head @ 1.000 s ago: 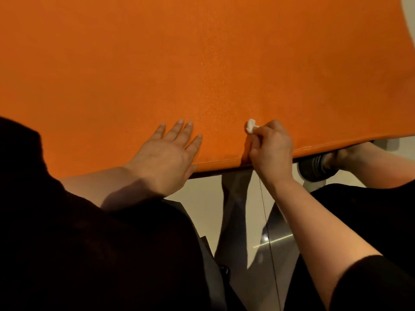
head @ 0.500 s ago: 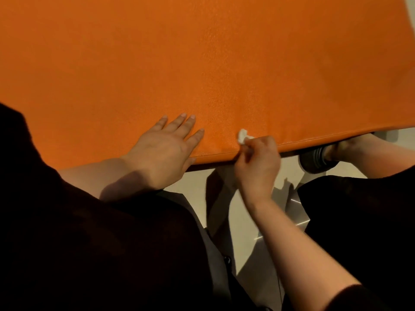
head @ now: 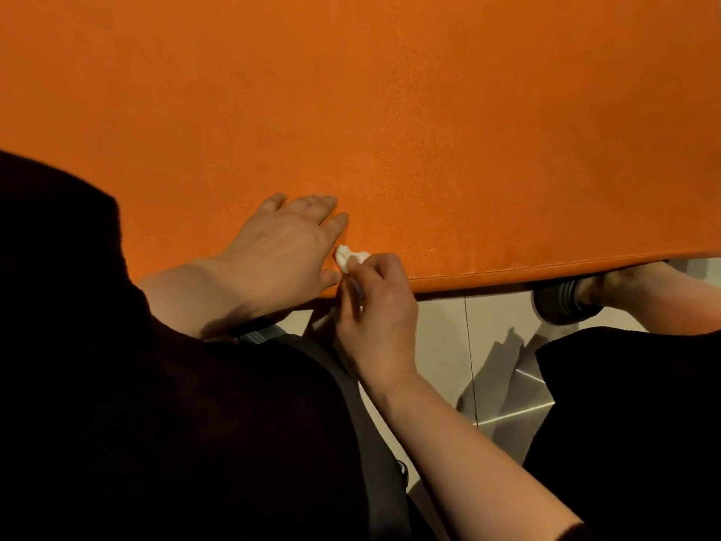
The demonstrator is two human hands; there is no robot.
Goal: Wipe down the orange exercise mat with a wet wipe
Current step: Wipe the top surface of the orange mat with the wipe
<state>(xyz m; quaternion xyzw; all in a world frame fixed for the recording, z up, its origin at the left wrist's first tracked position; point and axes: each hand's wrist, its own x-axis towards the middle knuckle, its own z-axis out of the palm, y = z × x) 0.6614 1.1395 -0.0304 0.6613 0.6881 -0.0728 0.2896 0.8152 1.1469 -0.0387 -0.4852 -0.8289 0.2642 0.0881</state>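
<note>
The orange exercise mat (head: 390, 111) fills the upper half of the view, its near stitched edge running from about nine o'clock across to three o'clock, with pale floor tiles (head: 441, 345) below it. The left hand (head: 281, 251) lies flat on the mat near that edge, fingers (head: 324, 206) straight and pressing down, holding nothing. The right hand (head: 374, 310) sits just at four o'clock of it, its fingers curled and pinching a small bunched wet wipe (head: 351, 257) that touches the mat right at the edge, just beside the left thumb. The main risk, as I judge it, comes from how little wipe is exposed: wadded this small, it covers only a narrow strip per stroke, so patches of the wide surface toward twelve o'clock could easily be missed. Working so close to the rim, the wipe could also slide off the edge and drop to the floor tiles, picking up dirt. With the two hands nearly touching, a stroke toward nine o'clock would run into the left hand. If the bracing hand lifts, the mat might shift or ripple under the rubbing. A foot in a dark sandal (head: 562, 302) rests at three o'clock under the mat's edge.
</note>
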